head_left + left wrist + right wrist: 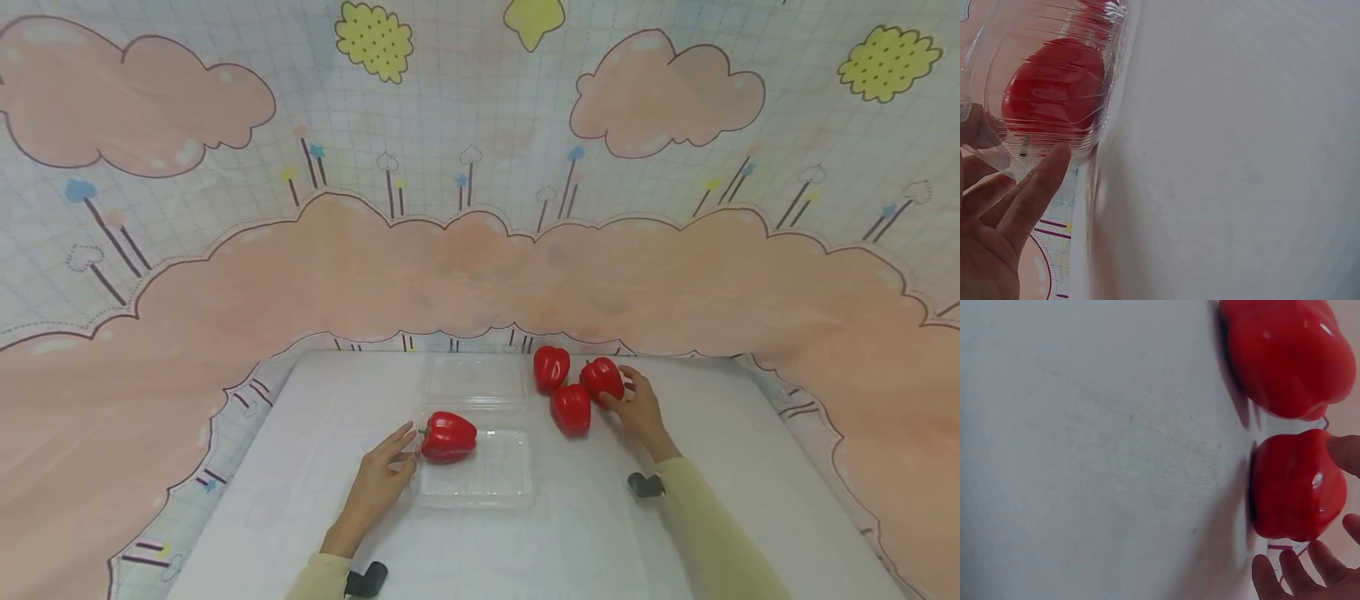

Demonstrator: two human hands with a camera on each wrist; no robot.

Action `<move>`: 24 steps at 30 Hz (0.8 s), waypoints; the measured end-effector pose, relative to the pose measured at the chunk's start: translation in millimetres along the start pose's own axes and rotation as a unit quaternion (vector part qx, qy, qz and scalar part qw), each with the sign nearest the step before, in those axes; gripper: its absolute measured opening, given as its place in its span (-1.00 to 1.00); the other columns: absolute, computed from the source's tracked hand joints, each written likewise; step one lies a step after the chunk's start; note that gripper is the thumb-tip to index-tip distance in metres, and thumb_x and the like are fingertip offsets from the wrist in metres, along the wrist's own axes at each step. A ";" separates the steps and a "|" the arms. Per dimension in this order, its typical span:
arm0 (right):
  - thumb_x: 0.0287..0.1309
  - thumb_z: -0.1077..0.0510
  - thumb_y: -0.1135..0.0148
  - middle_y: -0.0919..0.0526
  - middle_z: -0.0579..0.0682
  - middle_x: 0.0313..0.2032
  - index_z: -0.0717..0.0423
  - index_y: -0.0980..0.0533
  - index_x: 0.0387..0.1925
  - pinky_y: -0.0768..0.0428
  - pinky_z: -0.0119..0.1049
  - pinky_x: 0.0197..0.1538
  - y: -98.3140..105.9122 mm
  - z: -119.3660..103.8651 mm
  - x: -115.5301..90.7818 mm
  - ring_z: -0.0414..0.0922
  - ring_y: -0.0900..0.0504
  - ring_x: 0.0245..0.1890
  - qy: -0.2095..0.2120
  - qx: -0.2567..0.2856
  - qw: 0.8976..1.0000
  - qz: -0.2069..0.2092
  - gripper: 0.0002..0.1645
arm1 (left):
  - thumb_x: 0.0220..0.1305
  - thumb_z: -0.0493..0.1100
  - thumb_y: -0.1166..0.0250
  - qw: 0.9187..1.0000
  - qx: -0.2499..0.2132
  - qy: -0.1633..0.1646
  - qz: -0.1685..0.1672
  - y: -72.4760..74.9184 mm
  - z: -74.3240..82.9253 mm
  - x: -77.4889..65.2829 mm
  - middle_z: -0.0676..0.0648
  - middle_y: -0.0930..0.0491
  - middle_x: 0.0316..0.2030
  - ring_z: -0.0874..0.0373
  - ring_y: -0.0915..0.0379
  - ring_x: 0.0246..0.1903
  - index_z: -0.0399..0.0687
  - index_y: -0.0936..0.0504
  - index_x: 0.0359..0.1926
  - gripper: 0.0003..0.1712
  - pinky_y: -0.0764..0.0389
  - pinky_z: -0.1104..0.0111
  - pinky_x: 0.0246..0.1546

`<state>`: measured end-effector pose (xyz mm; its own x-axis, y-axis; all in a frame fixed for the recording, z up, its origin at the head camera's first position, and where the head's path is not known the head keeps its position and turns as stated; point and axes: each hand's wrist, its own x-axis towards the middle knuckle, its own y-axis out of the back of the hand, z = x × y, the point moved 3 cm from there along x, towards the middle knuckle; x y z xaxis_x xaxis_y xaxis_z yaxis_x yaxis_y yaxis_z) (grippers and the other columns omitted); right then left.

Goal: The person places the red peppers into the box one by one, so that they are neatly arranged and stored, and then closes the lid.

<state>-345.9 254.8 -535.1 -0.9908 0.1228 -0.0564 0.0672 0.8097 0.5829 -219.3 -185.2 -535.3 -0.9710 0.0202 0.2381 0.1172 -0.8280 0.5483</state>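
In the head view my left hand touches the left end of a clear plastic clamshell box with extended fingers. A red bell pepper lies on its side in the box's near half, stem toward that hand. To the right of the box, my right hand is spread around another red bell pepper. Its thumb is at one side of that pepper and its fingertips are by the other. Two more bell peppers, one at the back and one nearer, stand left of it.
The box's transparent lid is folded back flat, away from me. Everything lies on a white table. A patterned cloth with pink clouds rises behind the table and down its sides. Each wrist bears a black device.
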 end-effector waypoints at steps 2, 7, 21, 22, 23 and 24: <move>0.20 0.04 -0.31 -0.12 0.26 0.44 0.06 0.04 0.52 -0.44 0.21 0.33 -1.9 -0.6 0.7 0.28 -0.17 0.40 -0.006 0.004 1.000 -0.005 0.01 | 0.19 -0.37 -0.27 1.000 -0.002 -0.001 0.000 0.1 0.3 -0.2 -0.14 -0.41 0.36 -0.08 -0.69 -0.06 -0.29 -0.53 0.22 -0.48 -0.75 0.42 -0.24; 0.18 0.05 -0.34 -0.11 0.23 0.45 0.03 0.06 0.52 -0.45 0.18 0.33 -5.2 0.0 2.2 0.26 -0.15 0.42 -0.018 0.007 1.000 -0.007 0.05 | 0.19 -0.37 -0.27 1.000 0.000 -0.005 0.002 0.1 -0.3 -0.1 -0.13 -0.42 0.36 -0.07 -0.69 -0.07 -0.29 -0.53 0.22 -0.47 -0.74 0.45 -0.25; 0.28 0.09 -0.25 -0.11 0.19 0.47 0.00 0.05 0.52 -0.38 0.16 0.39 -6.6 0.0 1.5 0.24 -0.16 0.43 -0.002 0.006 1.000 -0.012 -0.06 | 0.18 -0.38 -0.27 1.000 -0.009 -0.012 0.004 -0.4 -0.9 -0.8 -0.14 -0.42 0.35 -0.06 -0.69 -0.07 -0.28 -0.53 0.22 -0.47 -0.73 0.50 -0.27; 0.29 0.09 -0.23 -0.11 0.19 0.48 0.00 0.06 0.52 -0.38 0.16 0.39 -6.6 0.1 1.1 0.24 -0.17 0.43 -0.001 0.007 1.000 -0.014 -0.07 | 0.18 -0.38 -0.27 1.000 -0.011 -0.013 0.005 -0.4 -1.0 -0.8 -0.14 -0.42 0.35 -0.07 -0.69 -0.08 -0.29 -0.53 0.22 -0.47 -0.72 0.52 -0.28; 0.30 0.09 -0.23 -0.10 0.19 0.48 -0.01 0.05 0.52 -0.38 0.16 0.39 -6.6 0.5 0.7 0.24 -0.17 0.43 -0.001 0.008 1.000 -0.014 -0.08 | 0.19 -0.38 -0.26 1.000 -0.013 -0.014 0.005 -0.5 -1.1 -0.8 -0.13 -0.42 0.35 -0.07 -0.69 -0.08 -0.29 -0.53 0.21 -0.48 -0.71 0.54 -0.29; 0.30 0.08 -0.22 -0.10 0.20 0.48 -0.01 0.06 0.52 -0.38 0.16 0.39 -6.5 0.7 0.4 0.25 -0.17 0.43 -0.001 0.009 1.000 -0.015 -0.08 | 0.19 -0.38 -0.26 1.000 -0.015 -0.017 0.006 -0.6 -1.4 -0.6 -0.14 -0.42 0.35 -0.07 -0.69 -0.08 -0.30 -0.53 0.21 -0.48 -0.71 0.55 -0.30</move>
<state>-346.7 250.0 -539.5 -0.9923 0.0983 -0.0754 0.0385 0.8232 0.5665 -219.1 -185.5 -536.9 -0.9621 0.0286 0.2712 0.1218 -0.8448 0.5210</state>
